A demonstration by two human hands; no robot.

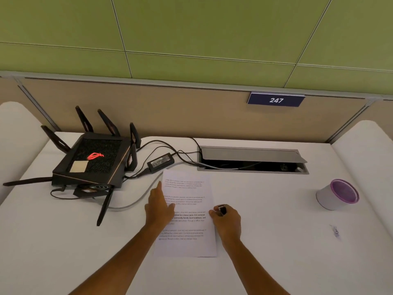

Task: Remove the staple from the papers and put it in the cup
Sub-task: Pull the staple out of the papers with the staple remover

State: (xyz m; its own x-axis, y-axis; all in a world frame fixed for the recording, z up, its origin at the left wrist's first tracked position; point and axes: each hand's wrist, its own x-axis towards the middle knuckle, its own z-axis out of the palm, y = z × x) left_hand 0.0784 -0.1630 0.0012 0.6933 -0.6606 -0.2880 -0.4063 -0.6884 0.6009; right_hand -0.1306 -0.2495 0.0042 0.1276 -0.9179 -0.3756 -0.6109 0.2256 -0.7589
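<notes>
white printed papers (188, 211) lie flat at table centre, long edge pointing to 12 o'clock, staple too small to tell; white cup (337, 194) with purple rim and inside, at 3 o'clock, well apart, tilted toward camera

Green panelled wall (191, 28) across the top; tan partition (170, 111) with "247" sign (276, 100) below; white desk (63, 252) filled the lower frame.

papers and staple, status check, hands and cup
Left hand flat on printed white papers. Right hand grips small dark tool. Purple-rimmed white cup unobstructed.
</notes>
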